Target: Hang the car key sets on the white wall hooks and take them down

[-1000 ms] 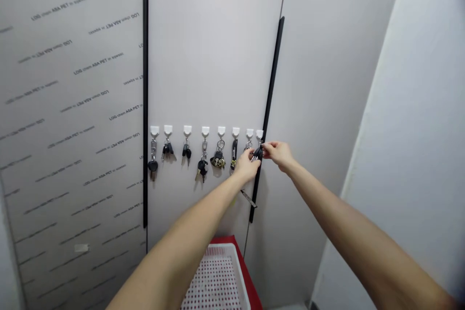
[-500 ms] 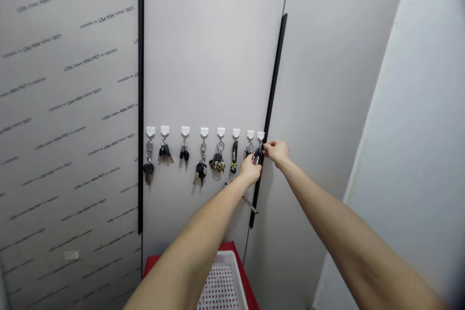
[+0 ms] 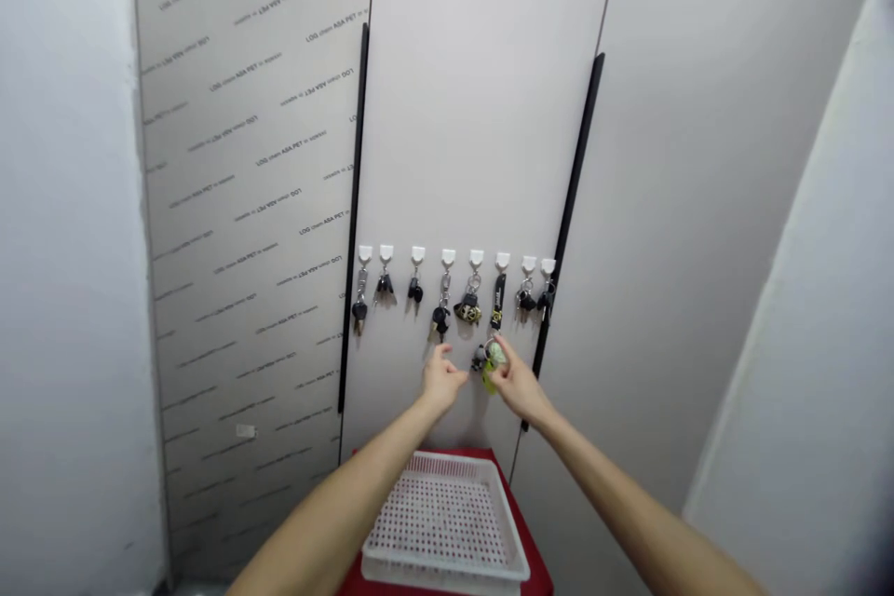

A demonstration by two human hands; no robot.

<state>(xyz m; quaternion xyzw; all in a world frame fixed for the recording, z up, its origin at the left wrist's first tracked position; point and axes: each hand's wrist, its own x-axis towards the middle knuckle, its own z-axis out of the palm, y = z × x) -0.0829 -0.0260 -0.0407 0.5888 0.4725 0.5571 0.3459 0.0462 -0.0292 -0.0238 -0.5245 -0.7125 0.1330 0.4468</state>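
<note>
Below the fourth key bunch (image 3: 440, 321), which hangs from a hook, my left hand (image 3: 442, 384) is in the air with fingers apart and nothing in them. My right hand (image 3: 522, 386) is at the green and yellow charms (image 3: 490, 365) under the black strap (image 3: 498, 303). Its index finger and thumb are spread, one above the other, at the charms' right edge; whether they touch is unclear. The rightmost keys (image 3: 547, 302) hang from their hook, with no hand on them.
A row of several white hooks (image 3: 476, 257) runs across the pale cabinet door (image 3: 475, 112), with more keys (image 3: 525, 301) hanging. Long black handles (image 3: 353, 214) flank the panel. Below, a white perforated basket (image 3: 447, 562) stands on a red surface (image 3: 537, 577).
Both hands have left the rightmost keys and moved down and left, relative to the hooks. My right hand is now at the charms. The view has turned left, showing more of the basket.
</note>
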